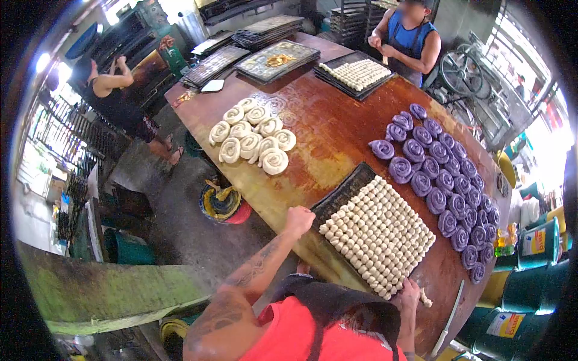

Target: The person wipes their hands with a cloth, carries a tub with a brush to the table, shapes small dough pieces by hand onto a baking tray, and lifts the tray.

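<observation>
A dark baking tray point(341, 191) lies on the table close to me, with rows of small pale dough balls point(379, 237) covering most of it. My left hand point(299, 220) is closed on the tray's left edge. At the tray's near right corner, my right hand point(409, 293) grips the rim, its fingers partly hidden. A small strip of dough point(425, 298) lies just right of that hand. Several purple dough spirals point(435, 174) cover the right side of the table, and several cream dough spirals point(250, 138) sit at the left.
A long knife point(448, 322) lies at the table's right edge. Far back are a second tray of dough pieces point(355, 72) and stacked trays point(268, 30). One person point(412, 42) stands behind the table, another point(111, 90) at far left. A bucket point(221, 203) stands below the left edge.
</observation>
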Tool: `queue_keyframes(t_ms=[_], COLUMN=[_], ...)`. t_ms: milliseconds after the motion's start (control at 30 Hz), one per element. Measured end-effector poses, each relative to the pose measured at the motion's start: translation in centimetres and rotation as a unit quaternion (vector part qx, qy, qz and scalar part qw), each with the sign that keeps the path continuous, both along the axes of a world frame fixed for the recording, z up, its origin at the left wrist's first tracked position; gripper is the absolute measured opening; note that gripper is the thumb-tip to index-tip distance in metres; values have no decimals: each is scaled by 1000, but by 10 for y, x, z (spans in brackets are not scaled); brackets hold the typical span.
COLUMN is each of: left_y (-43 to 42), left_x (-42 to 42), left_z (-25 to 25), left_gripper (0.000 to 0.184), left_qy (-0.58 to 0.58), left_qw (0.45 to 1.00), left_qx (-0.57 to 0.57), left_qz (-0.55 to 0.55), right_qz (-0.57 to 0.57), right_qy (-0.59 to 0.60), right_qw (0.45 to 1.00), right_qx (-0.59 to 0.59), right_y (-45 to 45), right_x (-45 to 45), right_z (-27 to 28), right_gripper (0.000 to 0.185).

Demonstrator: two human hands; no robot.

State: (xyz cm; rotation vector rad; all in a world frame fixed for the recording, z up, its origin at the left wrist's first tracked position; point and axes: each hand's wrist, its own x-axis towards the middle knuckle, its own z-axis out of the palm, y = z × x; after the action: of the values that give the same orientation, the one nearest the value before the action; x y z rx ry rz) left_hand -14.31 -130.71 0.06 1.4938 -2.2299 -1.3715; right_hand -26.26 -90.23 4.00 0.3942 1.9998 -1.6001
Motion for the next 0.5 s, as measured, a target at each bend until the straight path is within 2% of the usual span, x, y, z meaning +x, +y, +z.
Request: queue_keyframes(t_ms=[33, 133, 167, 233, 267, 300, 333, 367, 400, 433, 500], left_y=[-7, -15, -14, -7, -6, -5, -5, -5, -1, 1, 8], left_x=[0, 3, 4, 9, 11, 13, 15, 15, 15, 14, 17], left_z=[-23, -26, -26, 3, 13, 22, 25, 21, 17, 13, 15], left_gripper=[18, 17, 20, 32, 40, 48, 56, 60, 65, 69, 78], left_qy=[36, 75, 99, 142, 163, 181, 197, 242, 287, 331, 334], left_qw=[999, 973, 956, 906, 880, 851, 819, 788, 751, 709, 688], left_qx=[38, 216, 277, 395, 444, 492, 539, 562, 581, 597, 624], left_qz=[-4, -16, 11, 60, 35, 9, -17, -72, -126, -179, -159], right_qz=[33, 38, 67, 71, 70, 11, -48, -108, -104, -100, -108], right_qy=[31, 45, 71, 92, 102, 52, 3, -47, -57, -64, -50], right_qw=[999, 998, 995, 993, 992, 997, 991, 975, 975, 974, 978], right_qx=[11, -19, 24, 18, 15, -53, -122, -189, -190, -191, -174], right_y=[15, 19, 23, 47, 56, 39, -4, -29, -25, -13, 49], right_x=[-8, -10, -12, -24, -27, -19, -2, 10, 11, 6, -20], right_z=[-30, -45, -46, -86, -100, -76, -15, 17, 13, 0, -79], right_gripper=[34, 35, 36, 40, 42, 44, 46, 49, 51, 52, 56])
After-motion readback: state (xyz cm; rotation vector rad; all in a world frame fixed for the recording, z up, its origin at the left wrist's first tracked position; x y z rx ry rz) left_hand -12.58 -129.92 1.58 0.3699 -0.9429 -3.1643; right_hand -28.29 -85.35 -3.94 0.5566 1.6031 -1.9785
